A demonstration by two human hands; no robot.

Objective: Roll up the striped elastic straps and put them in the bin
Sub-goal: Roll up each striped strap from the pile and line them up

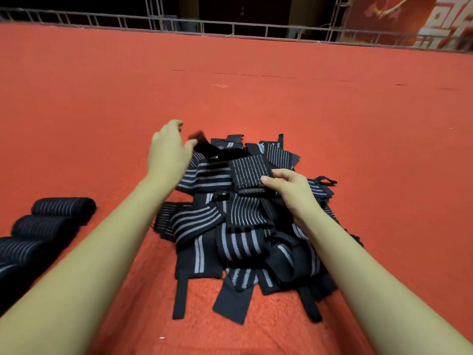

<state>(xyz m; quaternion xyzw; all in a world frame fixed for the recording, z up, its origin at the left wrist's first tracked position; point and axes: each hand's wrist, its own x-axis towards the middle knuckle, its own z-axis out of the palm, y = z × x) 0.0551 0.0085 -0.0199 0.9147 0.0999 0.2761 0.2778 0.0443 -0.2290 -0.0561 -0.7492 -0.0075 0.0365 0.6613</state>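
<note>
A thin-striped strap (249, 172) is held up at the top of a pile of striped elastic straps (238, 242) heaped on a red carpet (256, 98). Its striped part is pinched between the thumb and curled fingers of the right hand (289, 190). Its plain black end, blurred, is gripped by the left hand (167, 149), with the thumb laid against it and the fingers curled behind; the fingertips are mostly hidden by the hand itself. The strap runs between the two hands, just above the heap.

The straps in the pile are black with grey or white stripes, some narrow and some broad, and they are crossed over one another so thickly that no count can be made. Three plain black tab ends are seen sticking out towards the near edge of the heap.

Well apart on the left, four rolled straps (64, 207) are laid side by side in a row on the carpet; the nearest one is cut off by the frame's edge. A loose white thread (220, 85) is seen farther out on the carpet. Beyond it, a metal railing (230, 26) and part of a red banner (409, 19) are made out dimly.
</note>
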